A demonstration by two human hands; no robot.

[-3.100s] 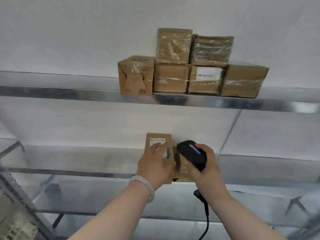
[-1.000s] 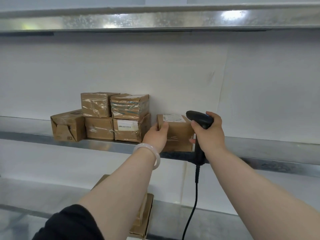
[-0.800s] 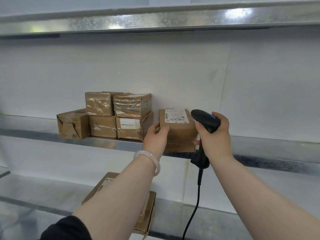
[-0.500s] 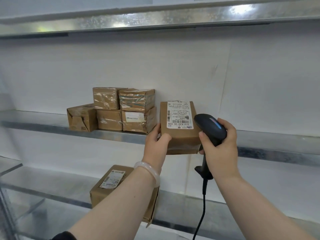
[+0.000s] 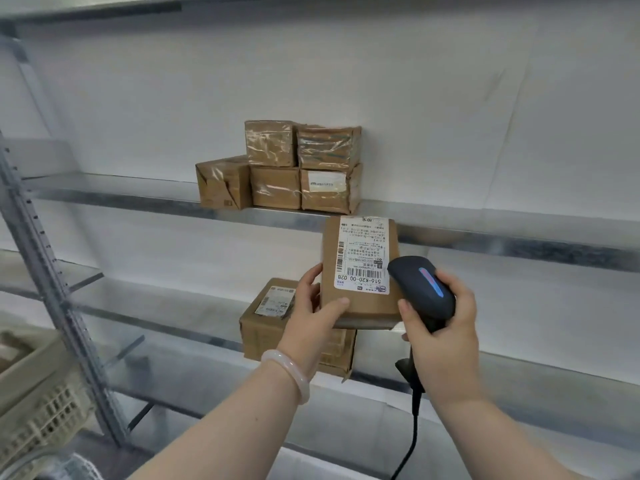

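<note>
Cardboard box (image 5: 360,275), lifted off middle shelf (image 5: 519,245) front edge a sec ago, now in mid-air, label (image 5: 365,251) facing viewer. L hand (image 5: 311,317) grips its left side; R hand (image 5: 446,341) wrapped round scanner (image 5: 424,289) just beside label, prob. ready to scan.

Left hand (image 5: 308,318) holds labelled parcel (image 5: 360,271); right hand (image 5: 441,336) grips scanner (image 5: 420,292) beside it.
</note>
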